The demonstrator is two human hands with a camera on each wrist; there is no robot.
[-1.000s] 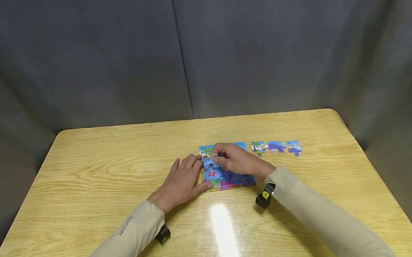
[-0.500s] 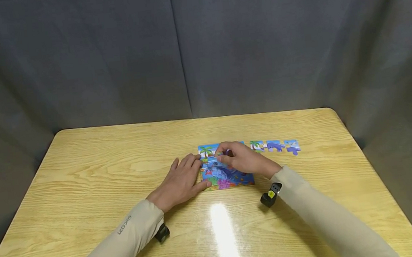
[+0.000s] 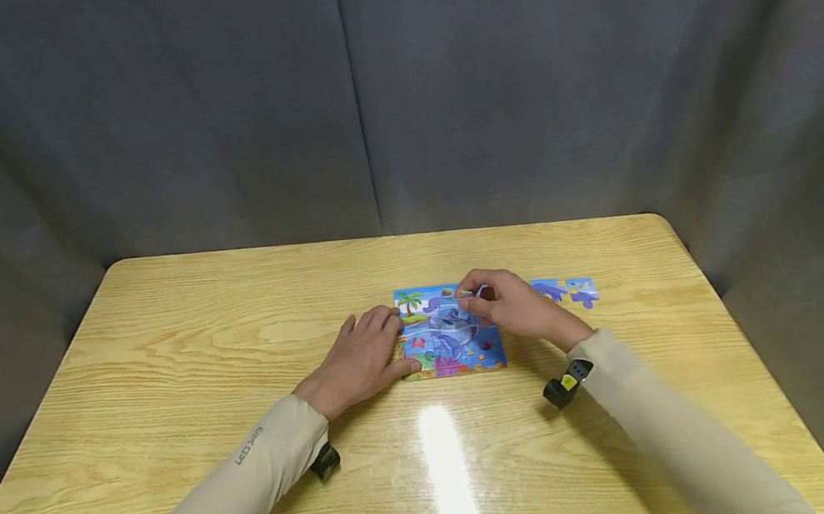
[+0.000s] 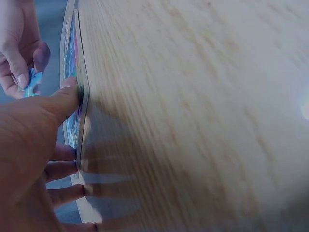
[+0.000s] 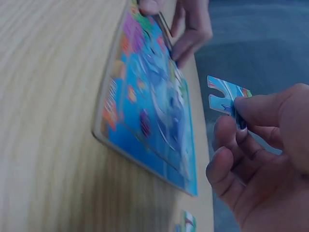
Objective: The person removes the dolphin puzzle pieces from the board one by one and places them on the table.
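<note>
A puzzle board [image 3: 488,353] with an undersea picture of a dolphin, a crab and a palm tree lies flat near the middle of the table. My left hand [image 3: 359,363] rests along its left side, fingers spread and thumb over the lower left corner. Above the board's right part, my right hand [image 3: 511,303] pinches a blue puzzle piece [image 5: 223,93] between thumb and fingers. The piece is clear of the board in the right wrist view, and part of it is hidden by the fingers.
Two loose puzzle pieces, a purple-blue one [image 3: 549,289] and a lighter one [image 3: 582,293], lie right of the board. Another loose piece [image 5: 188,221] shows at the bottom of the right wrist view. A dark curtain [image 3: 216,118] hangs behind the table [image 3: 184,314].
My right hand has moved right across the board, from its left part to its upper right, still pinching the piece. It now hides the palm tree piece. My left hand has stayed put.
</note>
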